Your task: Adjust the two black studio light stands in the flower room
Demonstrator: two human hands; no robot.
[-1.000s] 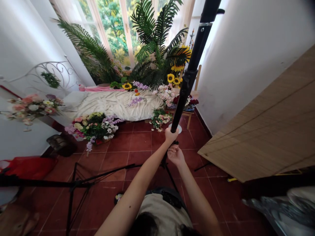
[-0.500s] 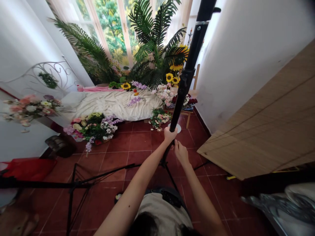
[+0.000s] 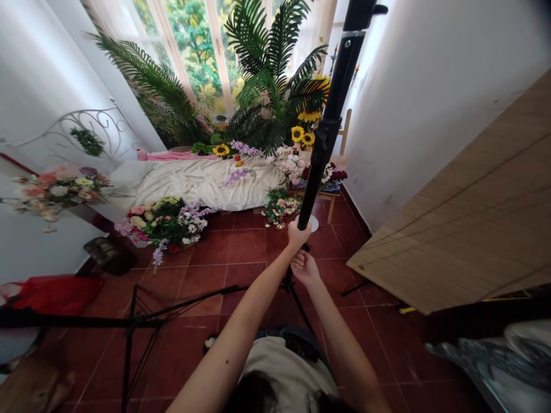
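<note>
Hands (image 3: 298, 235) at black tubular pole (image 3: 318, 163)

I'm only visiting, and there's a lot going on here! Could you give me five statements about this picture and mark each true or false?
1. The left hand is wrapped around a black pole. True.
2. The right hand is higher up the pole than the left hand. False: the right hand is just below the left hand, fingers curled close to the pole.
3. Sunflowers show beside the palm leaves. True.
4. The floor is covered with blue carpet. False: it has reddish-brown tiles.
5. A cream cloth lies spread out in front of the window. True.
</note>
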